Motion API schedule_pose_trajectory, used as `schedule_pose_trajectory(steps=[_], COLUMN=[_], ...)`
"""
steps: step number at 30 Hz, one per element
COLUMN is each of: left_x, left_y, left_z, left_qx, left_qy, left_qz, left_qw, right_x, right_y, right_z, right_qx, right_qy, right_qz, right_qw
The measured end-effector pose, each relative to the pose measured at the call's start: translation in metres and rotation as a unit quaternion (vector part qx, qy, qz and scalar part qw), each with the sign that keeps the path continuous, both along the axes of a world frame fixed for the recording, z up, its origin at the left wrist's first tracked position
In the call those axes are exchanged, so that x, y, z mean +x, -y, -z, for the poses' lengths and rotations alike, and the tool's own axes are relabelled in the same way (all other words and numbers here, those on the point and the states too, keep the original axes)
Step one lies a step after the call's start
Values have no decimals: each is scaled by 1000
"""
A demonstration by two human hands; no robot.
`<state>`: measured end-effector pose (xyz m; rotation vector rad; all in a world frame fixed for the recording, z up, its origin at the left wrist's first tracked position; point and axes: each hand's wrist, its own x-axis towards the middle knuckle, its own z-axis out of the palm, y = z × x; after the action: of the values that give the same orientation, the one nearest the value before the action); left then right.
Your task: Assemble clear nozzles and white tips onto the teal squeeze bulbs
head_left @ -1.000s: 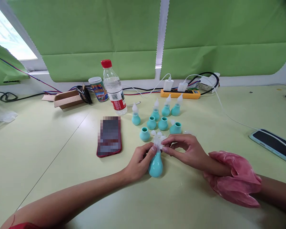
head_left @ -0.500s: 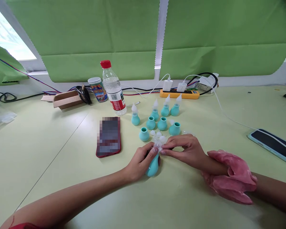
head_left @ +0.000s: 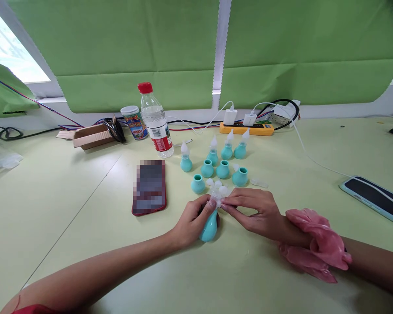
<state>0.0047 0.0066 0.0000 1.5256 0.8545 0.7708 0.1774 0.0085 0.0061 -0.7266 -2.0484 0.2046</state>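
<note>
My left hand (head_left: 192,221) is closed around a teal rubber bulb of a nasal aspirator (head_left: 208,230), which lies tilted with its neck pointing away from me. Fingertips of my right hand (head_left: 257,210) pinch a clear plastic part (head_left: 216,198) at the bulb's neck; its exact fit is partly hidden by the fingers. Small white tips (head_left: 218,184) lie just beyond my fingers. Behind them stand several open teal bulbs (head_left: 198,185) without tips. Farther back are several teal bulbs fitted with white pointed tips (head_left: 185,161).
A clear tube piece (head_left: 259,182) lies beyond my right hand. To the left are a phone (head_left: 149,187), a water bottle (head_left: 157,131), a can (head_left: 135,123) and an open cardboard box (head_left: 93,136). A yellow power strip (head_left: 247,129) sits at the back; another phone (head_left: 376,200) lies right.
My right hand has turned slightly at the bulb's neck, its fingers dropping a little, and the clear tube piece behind it shows more fully. My left hand stays nearly still.
</note>
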Motion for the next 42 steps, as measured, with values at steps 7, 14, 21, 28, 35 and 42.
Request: schedule_pose_trajectory(steps=[7,14,21,28,35,42], left_x=[1,1,1,1,0,0], left_y=[0,0,1,3,3,2], left_z=[1,2,0,-3,-1,-1], left_qx=[20,22,41,62,56,39], left_qy=[-15,-30,-42,-55,-48,-34], left_qz=[-12,-14,-8,-17,-6,3], left_qw=[1000,999,998,996,997,999], right_x=[-2,2,6,3,-2,0], right_y=[1,-2,-5,-1,-3,-15], right_z=[5,9,-6,-4,-6,-1], right_qx=[54,119,141,24,-224,-329], right_qy=[10,71,197,90,-52,-162], right_qz=[-8,3,-18,-33,-31,-96], right_qw=[998,990,970,995,973,926])
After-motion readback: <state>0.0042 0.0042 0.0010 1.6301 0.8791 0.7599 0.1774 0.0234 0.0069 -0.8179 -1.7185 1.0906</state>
